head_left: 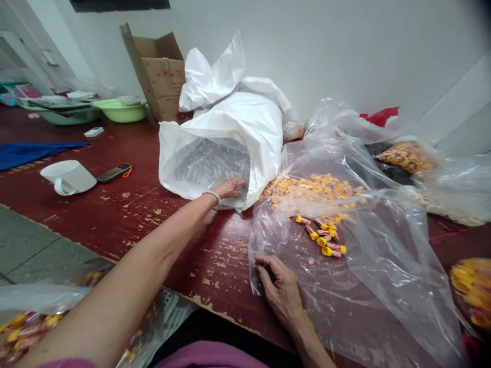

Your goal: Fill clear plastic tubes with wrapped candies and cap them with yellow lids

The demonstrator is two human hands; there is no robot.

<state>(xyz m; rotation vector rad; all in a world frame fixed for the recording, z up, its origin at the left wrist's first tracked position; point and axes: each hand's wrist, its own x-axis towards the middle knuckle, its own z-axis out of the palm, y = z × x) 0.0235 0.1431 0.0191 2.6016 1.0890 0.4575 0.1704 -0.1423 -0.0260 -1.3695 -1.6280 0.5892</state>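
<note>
Left hand (pixel 228 188) in white sack (pixel 264 125) mouth, beside clear tubes (pixel 203 166); fingers' hold, we can't tell. Right hand (pixel 283 292): fingers narrow at plastic bag (pixel 378 255) edge. We'd best keep sack mouth wide

This looks like a small workshop for assembling or packing little plastic goods by hand. A long, dark-red table with chipped paint (pixel 215 255) stretches beneath the fingers of both hands. Around the left fingers (pixel 240 183) gapes a big white sack (pixel 264 138) of clear plastic tubes (pixel 209 161); beyond them stands an open brown cardboard box (pixel 164 82). Just past the right fingers (pixel 266 261), many small yellow-capped pieces (pixel 333 249) lie amid clear plastic bagging (pixel 406 286).
</note>
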